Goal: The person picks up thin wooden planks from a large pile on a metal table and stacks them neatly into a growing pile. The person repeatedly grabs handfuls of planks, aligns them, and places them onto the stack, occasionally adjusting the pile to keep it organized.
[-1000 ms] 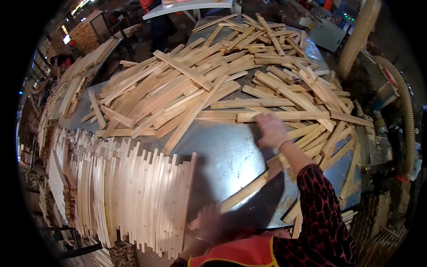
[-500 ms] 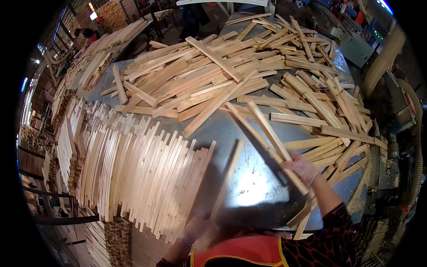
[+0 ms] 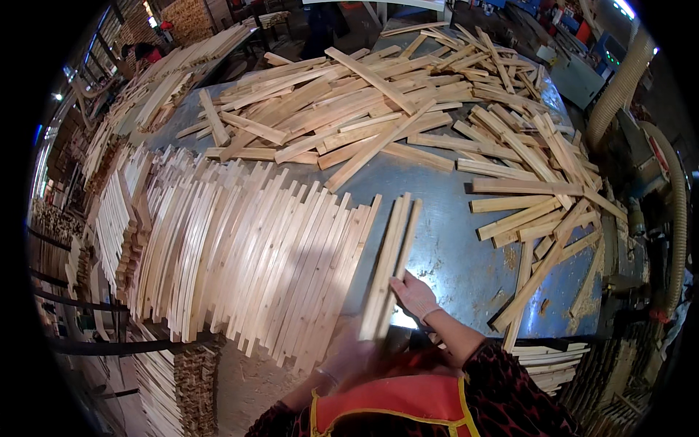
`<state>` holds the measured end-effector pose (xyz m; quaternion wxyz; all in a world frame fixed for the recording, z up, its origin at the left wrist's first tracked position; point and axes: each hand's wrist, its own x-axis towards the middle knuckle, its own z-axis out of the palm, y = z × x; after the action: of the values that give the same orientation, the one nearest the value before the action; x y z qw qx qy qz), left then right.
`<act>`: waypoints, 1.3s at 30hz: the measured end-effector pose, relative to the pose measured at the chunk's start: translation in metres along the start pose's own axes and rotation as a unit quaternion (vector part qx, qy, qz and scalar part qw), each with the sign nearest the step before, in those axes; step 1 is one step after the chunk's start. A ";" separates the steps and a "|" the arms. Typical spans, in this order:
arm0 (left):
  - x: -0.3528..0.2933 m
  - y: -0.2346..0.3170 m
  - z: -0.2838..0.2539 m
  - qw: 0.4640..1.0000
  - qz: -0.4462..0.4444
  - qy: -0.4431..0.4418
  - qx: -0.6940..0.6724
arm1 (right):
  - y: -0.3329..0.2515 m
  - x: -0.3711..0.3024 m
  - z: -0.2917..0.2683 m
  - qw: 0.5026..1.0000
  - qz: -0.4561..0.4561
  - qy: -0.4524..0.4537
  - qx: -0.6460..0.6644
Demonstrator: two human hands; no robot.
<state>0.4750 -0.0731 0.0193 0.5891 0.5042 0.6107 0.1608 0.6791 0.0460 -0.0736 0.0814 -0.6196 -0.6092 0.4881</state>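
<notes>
My right hand (image 3: 415, 297), in a pale glove, is closed on the side of a few wooden strips (image 3: 387, 266) held together lengthwise and slightly tilted over the metal table. At their lower end is my left hand (image 3: 348, 358), smeared by motion, so its fingers cannot be made out. Left of the held strips lies a broad row of strips (image 3: 273, 251), set side by side with uneven ends. A loose heap of wooden strips (image 3: 378, 102) spreads over the table's far side, with more criss-crossed strips (image 3: 535, 218) at the right.
The metal table (image 3: 444, 255) shows bare between the row and the heap, with sawdust at its right. A stack of wood (image 3: 195, 397) stands below the row. Ribbed hoses (image 3: 619, 87) and machinery line the right side. Another table of strips (image 3: 207, 47) is at the far left.
My right hand has moved left from the right-hand pile, bringing its strips against the one near my left hand. The view has shifted slightly.
</notes>
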 end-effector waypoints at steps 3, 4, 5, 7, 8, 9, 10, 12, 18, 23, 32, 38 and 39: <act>-0.011 -0.022 0.013 0.920 0.003 0.118 0.374 | -0.034 0.002 0.006 0.997 -0.008 -0.071 -0.043; -0.005 -0.028 0.015 0.894 0.043 0.144 0.422 | -0.035 0.005 0.013 0.995 -0.036 -0.059 -0.074; 0.003 -0.033 0.019 0.862 0.083 0.173 0.470 | -0.030 0.010 0.015 0.992 -0.071 -0.073 -0.078; 0.021 -0.057 0.026 0.829 0.126 0.233 0.492 | -0.023 0.023 0.007 0.976 -0.101 -0.146 -0.123; 0.033 -0.064 0.028 0.834 0.141 0.255 0.470 | -0.012 0.029 -0.012 0.971 -0.147 -0.126 -0.139; 0.041 -0.060 0.029 0.825 0.141 0.272 0.476 | 0.003 0.032 -0.037 0.963 -0.193 -0.106 -0.153; 0.049 -0.055 0.029 0.831 0.150 0.268 0.464 | 0.019 0.036 -0.068 0.953 -0.238 -0.084 -0.169; 0.055 -0.040 0.031 0.844 0.162 0.261 0.439 | 0.038 0.048 -0.158 0.943 -0.105 0.009 -0.317; 0.099 0.029 0.070 0.852 0.238 0.174 0.432 | 0.065 0.049 -0.281 0.835 -0.085 0.010 -0.544; 0.153 0.085 0.101 0.847 0.226 0.093 0.472 | 0.052 0.059 -0.235 0.851 -0.336 0.004 -0.404; 0.204 0.075 0.106 0.816 0.155 0.109 0.547 | 0.018 0.169 -0.325 0.860 -0.149 0.040 -0.486; 0.123 0.078 0.052 0.960 -0.023 0.004 0.279 | 0.046 0.156 -0.387 0.892 -0.083 0.148 -0.419; 0.100 0.060 0.040 0.991 -0.057 -0.012 0.118 | 0.064 0.150 -0.403 0.891 -0.088 0.157 -0.416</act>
<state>0.5559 0.0177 0.0006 0.5412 0.5365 0.6457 0.0479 0.9732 0.3541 0.0112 -0.0469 -0.6089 -0.7881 0.0775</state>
